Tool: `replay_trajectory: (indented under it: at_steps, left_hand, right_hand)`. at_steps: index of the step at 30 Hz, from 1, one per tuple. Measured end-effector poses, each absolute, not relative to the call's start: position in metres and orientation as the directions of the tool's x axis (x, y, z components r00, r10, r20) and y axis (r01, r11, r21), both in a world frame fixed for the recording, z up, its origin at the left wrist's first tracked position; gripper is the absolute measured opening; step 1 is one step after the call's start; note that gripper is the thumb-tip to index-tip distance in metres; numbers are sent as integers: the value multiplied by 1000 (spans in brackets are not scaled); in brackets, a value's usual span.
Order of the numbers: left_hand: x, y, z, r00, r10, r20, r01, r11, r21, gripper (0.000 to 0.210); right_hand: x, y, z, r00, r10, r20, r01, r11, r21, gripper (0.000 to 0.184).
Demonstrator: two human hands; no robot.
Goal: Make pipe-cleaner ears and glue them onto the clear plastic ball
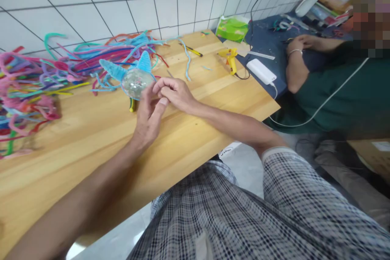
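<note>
My left hand (pixel 149 115) is raised over the wooden table, fingers bent and the thumb apart from them. Its fingertips meet those of my right hand (pixel 175 94), whose fingers are curled in with the thumb tucked close; anything small between them is hidden. Just behind the left fingers sits a clear, shiny ball (pixel 136 83) with two ears of light blue pipe cleaner (pixel 113 70) standing up from it. Whether the left fingers touch the ball, I cannot tell. A tool with yellow and black handles (pixel 132 105) lies partly hidden under the ball.
A large tangle of coloured pipe cleaners (pixel 57 69) covers the table's left and back. To the right lie a yellow glue gun (pixel 230 60), a yellow-black pen-like tool (pixel 194 51), a white power strip (pixel 261 71) and a green packet (pixel 232 28). A co-worker's hands (pixel 300 44) rest on the dark table.
</note>
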State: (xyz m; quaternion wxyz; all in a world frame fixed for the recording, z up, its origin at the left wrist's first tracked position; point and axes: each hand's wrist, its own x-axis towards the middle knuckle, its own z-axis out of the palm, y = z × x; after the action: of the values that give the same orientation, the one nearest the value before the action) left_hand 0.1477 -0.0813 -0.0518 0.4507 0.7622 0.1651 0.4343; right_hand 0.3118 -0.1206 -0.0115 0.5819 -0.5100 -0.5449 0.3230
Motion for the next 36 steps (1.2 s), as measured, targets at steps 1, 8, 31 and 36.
replay_trajectory:
  at_steps: [1, 8, 31, 36]
  left_hand:
    - [145, -81, -54, 594, 640, 488, -136, -518, 844, 63]
    - [135, -85, -59, 696, 637, 330, -98, -371, 924, 53]
    - [139, -91, -52, 715, 615, 333, -71, -410, 909, 40]
    - [135, -96, -44, 671, 583, 459, -33, -595, 803, 40]
  right_hand:
    - [315, -120, -18, 201, 927, 318, 192, 280, -940, 15]
    - [330, -126, -49, 198, 943, 268, 152, 240, -959, 39]
    - [328, -132, -45, 173, 957, 233, 133, 212, -968, 39]
    - [331, -130, -48, 280, 931, 235, 173, 192, -966, 53]
